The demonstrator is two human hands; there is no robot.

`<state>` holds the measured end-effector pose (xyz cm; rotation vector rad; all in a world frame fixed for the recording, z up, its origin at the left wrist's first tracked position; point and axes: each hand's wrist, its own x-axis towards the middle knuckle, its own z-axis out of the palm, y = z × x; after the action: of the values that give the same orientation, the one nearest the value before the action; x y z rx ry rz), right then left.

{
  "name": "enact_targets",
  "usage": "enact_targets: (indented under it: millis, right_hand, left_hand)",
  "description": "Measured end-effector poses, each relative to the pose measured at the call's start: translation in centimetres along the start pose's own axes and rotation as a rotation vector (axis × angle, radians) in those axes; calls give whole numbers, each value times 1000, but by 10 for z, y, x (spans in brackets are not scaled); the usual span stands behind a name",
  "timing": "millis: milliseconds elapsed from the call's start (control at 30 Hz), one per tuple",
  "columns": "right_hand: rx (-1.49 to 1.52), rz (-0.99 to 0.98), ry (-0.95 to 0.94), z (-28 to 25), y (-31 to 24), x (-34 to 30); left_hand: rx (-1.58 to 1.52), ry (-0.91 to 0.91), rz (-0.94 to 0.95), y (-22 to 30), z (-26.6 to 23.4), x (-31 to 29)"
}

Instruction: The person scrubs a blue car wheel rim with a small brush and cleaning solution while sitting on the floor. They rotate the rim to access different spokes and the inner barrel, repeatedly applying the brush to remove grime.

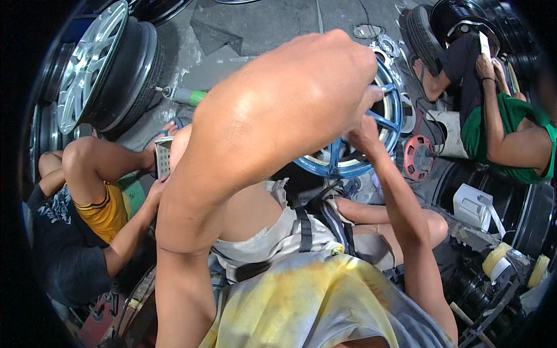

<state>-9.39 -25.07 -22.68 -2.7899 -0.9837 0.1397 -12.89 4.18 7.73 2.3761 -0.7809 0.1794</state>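
A blue alloy wheel rim (390, 119) stands on edge in front of my knees. My left arm is raised across the middle of the view. My left hand (364, 87) is at the rim's upper spokes, its fingers mostly hidden behind my own forearm. Lower down, my right hand (362, 136) reaches up from the right and is closed around a blue spoke. My legs and light shorts sit below the rim.
A seated person (93, 203) in a yellow and black top at left holds a small grey device (163, 155). Another person (510, 127) in green sits at right by a black tyre (423, 35). A silver wheel (93, 64), a green-handled tool (188, 95), a red disc (419, 156), a white container (476, 206) and tape rolls (496, 258) lie around.
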Motion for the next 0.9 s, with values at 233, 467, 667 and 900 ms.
enact_targets:
  millis: [233,467,667,900]
  right_hand:
    - [157,74,126,-13,-31,-41]
    - [-132,-131,60,-28,-52,-48]
    - [-97,-488,-125,-35,0,-14]
    - [-326,-874,-96,-44,25,49]
  left_hand:
    - [-11,4,-40,-5,-4,-9]
    - [19,-6,-46,0,-3,-3]
    - [5,-26,-104,0,2,-1]
    - [-23,-49,-130,-2,-1,-1]
